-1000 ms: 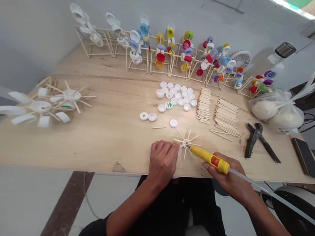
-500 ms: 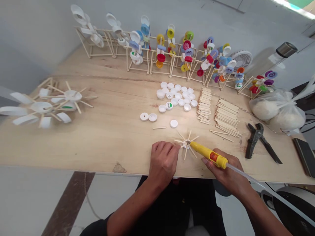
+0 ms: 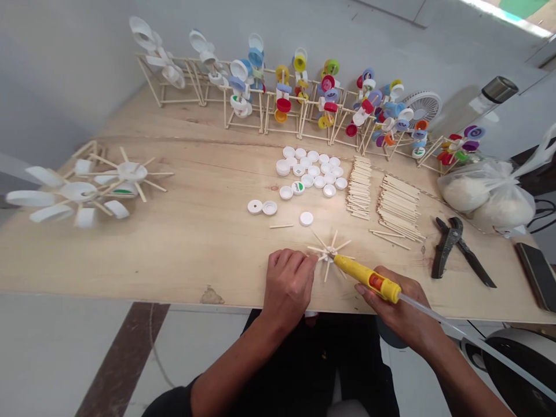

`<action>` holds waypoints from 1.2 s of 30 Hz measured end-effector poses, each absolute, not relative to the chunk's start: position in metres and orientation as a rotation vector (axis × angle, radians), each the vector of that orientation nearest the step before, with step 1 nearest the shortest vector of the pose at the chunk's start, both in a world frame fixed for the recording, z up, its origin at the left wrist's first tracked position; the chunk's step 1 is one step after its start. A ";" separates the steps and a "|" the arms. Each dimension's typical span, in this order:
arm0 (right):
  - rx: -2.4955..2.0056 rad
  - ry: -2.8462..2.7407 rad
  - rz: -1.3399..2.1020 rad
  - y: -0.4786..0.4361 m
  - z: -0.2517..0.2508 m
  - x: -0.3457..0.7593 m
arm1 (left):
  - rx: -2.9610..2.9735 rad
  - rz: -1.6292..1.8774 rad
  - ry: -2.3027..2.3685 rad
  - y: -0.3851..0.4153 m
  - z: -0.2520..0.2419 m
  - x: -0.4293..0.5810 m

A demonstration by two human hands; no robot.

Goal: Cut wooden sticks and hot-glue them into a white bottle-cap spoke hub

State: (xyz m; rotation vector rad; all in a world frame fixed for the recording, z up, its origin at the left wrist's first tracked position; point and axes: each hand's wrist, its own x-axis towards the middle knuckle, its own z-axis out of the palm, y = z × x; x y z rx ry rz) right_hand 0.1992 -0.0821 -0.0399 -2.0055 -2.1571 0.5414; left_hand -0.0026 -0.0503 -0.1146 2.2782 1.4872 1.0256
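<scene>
My right hand (image 3: 402, 301) is wrapped round a yellow hot glue gun (image 3: 367, 277), with a long clear glue stick (image 3: 438, 321) running out of its back. Its nozzle rests at the hub of a small wheel of wooden sticks (image 3: 333, 238), whose spokes fan out over a white bottle cap that is mostly covered. At the wheel's left side my left hand (image 3: 290, 281) is closed, fingertips pinching the end of one spoke. Beyond the wheel lie a single white cap (image 3: 306, 218) and one loose stick (image 3: 281, 226).
White caps (image 3: 313, 171) sit grouped mid-table, beside two stick piles (image 3: 359, 188) (image 3: 397, 207). Cutters (image 3: 452, 246), a phone (image 3: 536, 275) and a plastic bag (image 3: 486, 191) lie right. Finished cap wheels on stick frames (image 3: 284, 95) line the wall; two larger white wheels (image 3: 78, 191) (image 3: 132, 172) lie left.
The glue gun's nozzle has shifted very slightly at the hub. Both hands keep nearly the same places, and the whole view has tilted a little.
</scene>
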 end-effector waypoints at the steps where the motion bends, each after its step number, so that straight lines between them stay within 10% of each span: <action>1: -2.011 -2.151 0.544 -0.083 -0.040 0.200 | 2.278 1.024 1.489 -0.050 -0.115 -0.003; 36: -1.753 -1.471 0.910 -0.097 -0.004 0.205 | 2.287 0.982 1.477 -0.053 -0.111 -0.002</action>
